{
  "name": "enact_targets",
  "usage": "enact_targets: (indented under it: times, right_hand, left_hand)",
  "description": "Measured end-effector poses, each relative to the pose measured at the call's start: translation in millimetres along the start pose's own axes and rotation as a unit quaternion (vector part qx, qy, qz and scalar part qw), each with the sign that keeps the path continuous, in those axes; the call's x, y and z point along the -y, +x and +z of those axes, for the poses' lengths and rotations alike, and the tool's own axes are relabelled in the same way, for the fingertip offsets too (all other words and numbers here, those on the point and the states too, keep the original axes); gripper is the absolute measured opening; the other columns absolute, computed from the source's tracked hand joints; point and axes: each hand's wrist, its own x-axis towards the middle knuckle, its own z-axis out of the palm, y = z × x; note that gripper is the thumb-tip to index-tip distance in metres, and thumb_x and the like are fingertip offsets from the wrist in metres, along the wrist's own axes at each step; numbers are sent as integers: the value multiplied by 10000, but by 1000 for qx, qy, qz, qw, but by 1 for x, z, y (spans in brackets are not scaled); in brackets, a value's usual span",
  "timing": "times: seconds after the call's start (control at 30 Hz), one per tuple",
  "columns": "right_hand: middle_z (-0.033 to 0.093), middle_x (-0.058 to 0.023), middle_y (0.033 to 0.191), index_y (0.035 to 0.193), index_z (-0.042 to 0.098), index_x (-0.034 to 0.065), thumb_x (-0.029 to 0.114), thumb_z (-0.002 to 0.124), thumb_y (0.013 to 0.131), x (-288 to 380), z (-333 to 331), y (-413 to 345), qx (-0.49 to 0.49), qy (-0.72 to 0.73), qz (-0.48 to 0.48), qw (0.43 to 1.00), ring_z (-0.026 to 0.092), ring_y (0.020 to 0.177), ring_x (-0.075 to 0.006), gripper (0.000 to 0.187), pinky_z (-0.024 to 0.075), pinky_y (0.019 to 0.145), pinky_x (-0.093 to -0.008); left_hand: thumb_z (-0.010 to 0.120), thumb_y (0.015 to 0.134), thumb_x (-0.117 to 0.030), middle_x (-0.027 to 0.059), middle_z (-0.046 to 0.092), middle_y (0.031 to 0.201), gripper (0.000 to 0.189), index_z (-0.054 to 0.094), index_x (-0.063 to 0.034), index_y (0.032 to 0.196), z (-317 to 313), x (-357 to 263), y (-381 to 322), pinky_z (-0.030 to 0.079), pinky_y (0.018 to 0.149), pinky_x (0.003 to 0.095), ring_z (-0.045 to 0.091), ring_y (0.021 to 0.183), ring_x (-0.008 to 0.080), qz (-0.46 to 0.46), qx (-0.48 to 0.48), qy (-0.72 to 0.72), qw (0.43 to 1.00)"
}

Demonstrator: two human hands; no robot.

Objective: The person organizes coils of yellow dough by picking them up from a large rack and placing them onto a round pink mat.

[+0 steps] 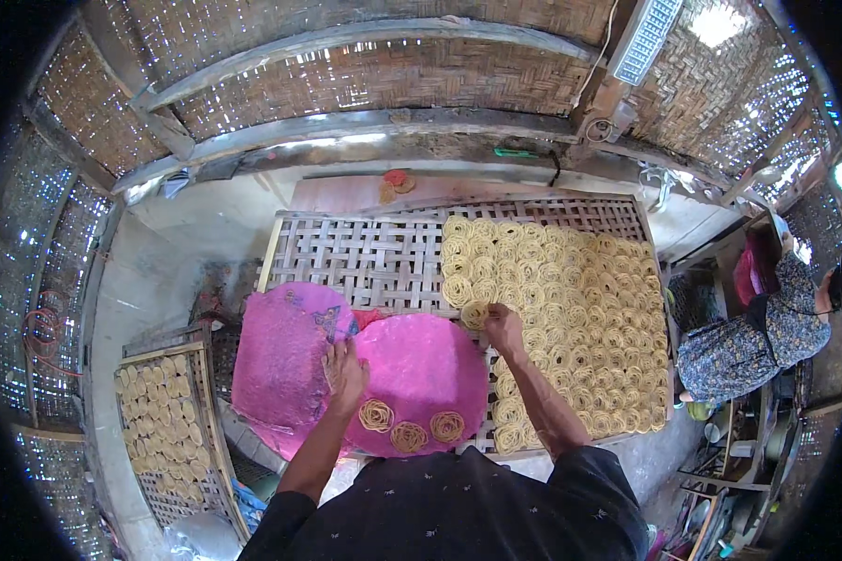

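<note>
With its fingertips, my right hand (pixel 504 327) grips the edge of a noodle nest (pixel 474 315), a pale yellow coil. That nest is beside the left end of the rows of similar nests (pixel 575 315) on a woven bamboo tray (pixel 351 256). My left hand (pixel 345 373) rests, fingers spread, where two pink covers meet: a rough, patterned one (pixel 281 350) on the left and a smooth round one (pixel 428 365) on the right. Three noodle nests (pixel 408 436) lie along the round cover's near edge.
At lower left, a second bamboo rack (pixel 161 421) carries many coils. A person in a patterned garment (pixel 751 336) is at the right, by shelves with pots (pixel 737 449). Behind the tray, a board (pixel 337 194) bears a few small red and tan pieces (pixel 396 182). Woven walls (pixel 393 77) surround the place.
</note>
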Motion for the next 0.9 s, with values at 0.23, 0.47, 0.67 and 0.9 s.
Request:
enact_targets:
  times: [0.23, 0.47, 0.67, 0.9]
  right_hand:
    - [629, -217, 864, 1026, 626, -17, 154, 603, 799, 0, 2, -30, -147, -173, -205, 952, 612, 773, -381, 286, 506, 717, -432]
    - [620, -125, 997, 1197, 561, 94, 248, 621, 765, -65, 52, -131, 272, -369, -306, 835, 605, 867, -300, 462, 490, 755, -404]
    - [571, -78, 1008, 1105, 593, 122, 312, 641, 756, -36, 50, -166, 262, -340, -397, 811, 566, 981, -258, 400, 439, 804, -425]
    - [547, -131, 1107, 992, 601, 114, 270, 613, 788, -30, 41, -162, 228, -247, -449, 827, 559, 986, -292, 258, 445, 850, -419]
  left_hand:
    - [675, 745, -241, 141, 516, 1154, 642, 445, -22, 1303, 9, 6, 12, 365, 925, 456, 467, 1098, 319, 4, -37, 11, 999]
    - [671, 709, -136, 113, 562, 937, 182, 623, -69, 872, -1, 8, 21, 406, 851, 432, 525, 982, 307, 48, -62, -99, 992]
    - [633, 725, -95, 138, 569, 895, 126, 601, -56, 841, -26, 10, 27, 451, 770, 418, 563, 879, 329, 115, -116, -193, 968]
    - [572, 831, -218, 176, 638, 773, 187, 554, -73, 947, -51, -3, 27, 467, 637, 490, 616, 717, 389, 41, -42, -329, 943]
